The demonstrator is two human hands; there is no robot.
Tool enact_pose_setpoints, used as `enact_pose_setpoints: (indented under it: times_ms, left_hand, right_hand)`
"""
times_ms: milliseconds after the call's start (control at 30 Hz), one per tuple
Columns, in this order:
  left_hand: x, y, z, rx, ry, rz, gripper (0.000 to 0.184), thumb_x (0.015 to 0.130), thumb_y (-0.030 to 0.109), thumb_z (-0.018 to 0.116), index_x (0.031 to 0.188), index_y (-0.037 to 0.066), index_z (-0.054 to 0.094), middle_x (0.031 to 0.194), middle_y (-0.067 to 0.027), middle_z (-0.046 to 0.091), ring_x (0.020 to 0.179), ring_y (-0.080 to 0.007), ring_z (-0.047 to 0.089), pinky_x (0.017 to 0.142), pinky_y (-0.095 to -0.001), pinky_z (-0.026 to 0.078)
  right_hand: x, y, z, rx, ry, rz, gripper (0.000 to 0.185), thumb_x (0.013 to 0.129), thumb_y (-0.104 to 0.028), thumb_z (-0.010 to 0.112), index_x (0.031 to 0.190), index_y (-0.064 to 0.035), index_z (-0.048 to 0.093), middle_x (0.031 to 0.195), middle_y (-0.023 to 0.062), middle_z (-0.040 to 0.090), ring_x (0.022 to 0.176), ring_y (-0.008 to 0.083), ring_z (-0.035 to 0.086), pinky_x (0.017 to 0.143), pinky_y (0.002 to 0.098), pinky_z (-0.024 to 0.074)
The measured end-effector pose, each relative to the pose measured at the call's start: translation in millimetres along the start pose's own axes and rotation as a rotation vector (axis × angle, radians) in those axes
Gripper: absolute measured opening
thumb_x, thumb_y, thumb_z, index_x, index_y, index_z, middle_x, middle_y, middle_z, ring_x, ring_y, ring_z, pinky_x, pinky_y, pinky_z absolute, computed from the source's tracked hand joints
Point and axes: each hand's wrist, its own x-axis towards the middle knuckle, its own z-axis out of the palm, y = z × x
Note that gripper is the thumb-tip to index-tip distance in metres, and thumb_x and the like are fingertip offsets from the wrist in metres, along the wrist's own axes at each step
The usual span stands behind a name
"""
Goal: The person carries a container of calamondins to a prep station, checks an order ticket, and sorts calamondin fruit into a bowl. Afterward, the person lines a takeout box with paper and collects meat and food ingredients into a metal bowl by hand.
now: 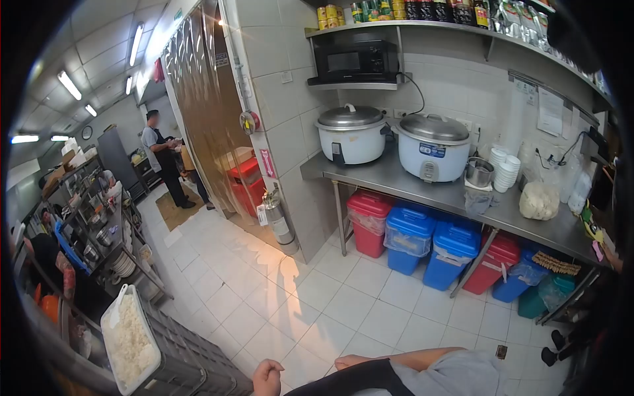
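My left hand (pixel 267 377) is at the bottom edge, its fingers curled in, with nothing visible in it. My right hand (pixel 350 361) also looks closed in front of my dark apron (pixel 360 381), which hides part of it; no object shows there. Closest to my left hand is a stack of grey plastic crates (pixel 191 350). On top of it rests a white tub of cooked rice (pixel 130 336), with a white utensil handle (pixel 121 295) at its far end. Neither hand touches the tub.
A steel counter (pixel 370 173) holds two large rice cookers (pixel 352 135) and stacked white bowls (pixel 507 173). Lidded red and blue bins (pixel 452 254) line up below. A fire extinguisher (pixel 279 221) stands by the wall corner. People (pixel 158 155) work farther back beside a strip curtain (pixel 205 99).
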Motion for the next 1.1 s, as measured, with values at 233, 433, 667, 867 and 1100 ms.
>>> enact_pose_setpoints:
  times_ms: [233,433,667,867,1100]
  left_hand:
    - [124.2,-0.3,8.4,0.123,-0.097,0.088,0.009,0.077,0.0,0.046,0.073,0.003,0.054,0.065,-0.0038,0.049,0.064,-0.0119,0.046,0.06,-0.0265,0.04]
    - [244.2,22.1,-10.4,0.078,0.011,0.224,0.013,0.087,0.012,0.048,0.082,0.003,0.056,0.067,-0.0027,0.048,0.064,-0.0118,0.045,0.061,-0.0266,0.04]
    - [338.1,-1.9,-53.3,-0.069,0.081,-0.001,0.012,0.087,0.009,0.046,0.088,0.003,0.057,0.073,-0.001,0.052,0.069,-0.0098,0.047,0.065,-0.026,0.041]
    - [385.8,-24.6,-88.1,0.299,0.223,0.092,0.012,0.076,-0.001,0.043,0.079,0.004,0.052,0.075,-0.0093,0.056,0.071,-0.025,0.053,0.07,-0.0336,0.045]
    - [410.6,-0.8,-122.6,0.282,0.557,-0.241,0.011,0.078,0.009,0.044,0.08,0.007,0.055,0.066,-0.0096,0.056,0.065,-0.0257,0.055,0.065,-0.035,0.045]
  right_hand:
    - [50.7,0.5,-84.9,-0.174,0.101,0.037,0.024,0.089,-0.025,0.049,0.081,-0.0031,0.05,0.073,0.011,0.052,0.07,0.0174,0.05,0.066,0.0358,0.0418]
    - [142.4,-48.2,-161.7,-0.036,0.403,0.186,0.022,0.089,-0.023,0.052,0.085,-0.0023,0.057,0.063,0.0056,0.054,0.061,0.0155,0.052,0.057,0.0308,0.043]
    - [287.1,-87.6,-206.0,0.113,0.271,0.043,0.021,0.092,-0.02,0.048,0.083,-0.0017,0.055,0.06,-0.0003,0.048,0.052,0.0092,0.043,0.048,0.0275,0.0365]
    - [390.9,-87.9,-235.5,0.141,0.016,0.181,0.027,0.093,-0.022,0.045,0.073,-0.0053,0.049,0.058,-0.002,0.043,0.051,0.0097,0.039,0.048,0.0282,0.0342]
    - [554.5,-104.7,-271.4,-0.124,-0.403,-0.023,0.035,0.094,-0.026,0.043,0.066,-0.0061,0.046,0.056,0.0022,0.045,0.05,0.0124,0.041,0.05,0.0294,0.0359]
